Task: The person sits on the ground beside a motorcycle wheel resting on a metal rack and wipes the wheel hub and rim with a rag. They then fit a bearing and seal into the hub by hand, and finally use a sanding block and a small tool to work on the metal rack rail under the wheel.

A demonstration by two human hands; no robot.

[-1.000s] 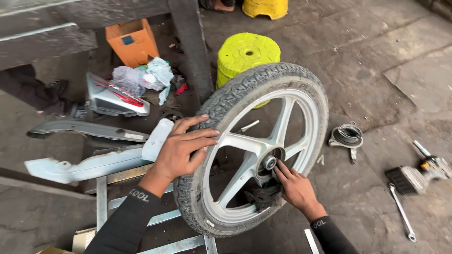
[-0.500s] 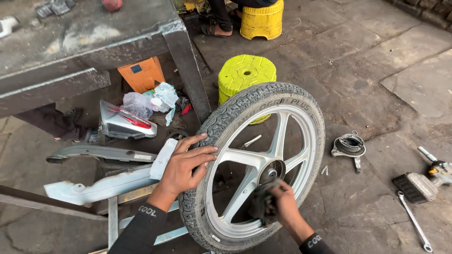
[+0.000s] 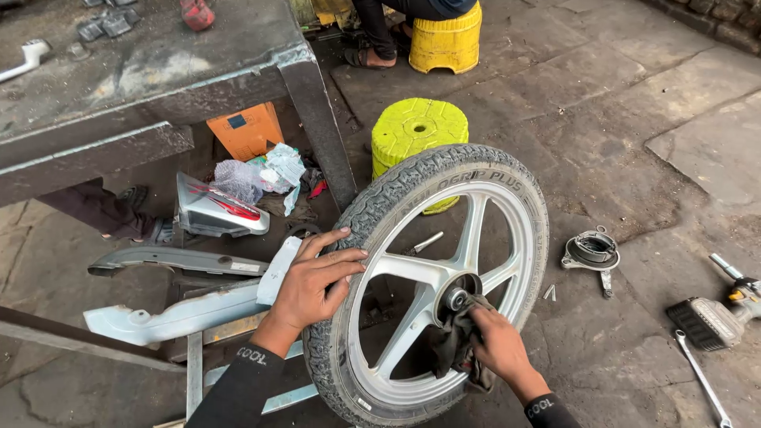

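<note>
A motorcycle wheel (image 3: 412,206) with a black tyre and a white spoked rim stands upright in front of me. My left hand (image 3: 313,281) lies flat on the tyre's near left side and holds it steady. My right hand (image 3: 495,345) presses a dark rag (image 3: 452,341) against the hub (image 3: 456,295) at the wheel's centre. The rag hangs down over the lower spokes and covers part of the hub.
A grey metal workbench (image 3: 151,87) stands at the upper left. A yellow-green stool (image 3: 418,131) sits behind the wheel; a person sits on a yellow stool (image 3: 445,40) farther back. Pale body panels (image 3: 174,313) lie left. A brake drum part (image 3: 593,252), a power drill (image 3: 717,317) and a spanner (image 3: 701,384) lie right.
My right hand has taken the dark rag onto the hub, where a second ago bare fingers touched it. My left hand stays on the tyre. The view has tilted up.
</note>
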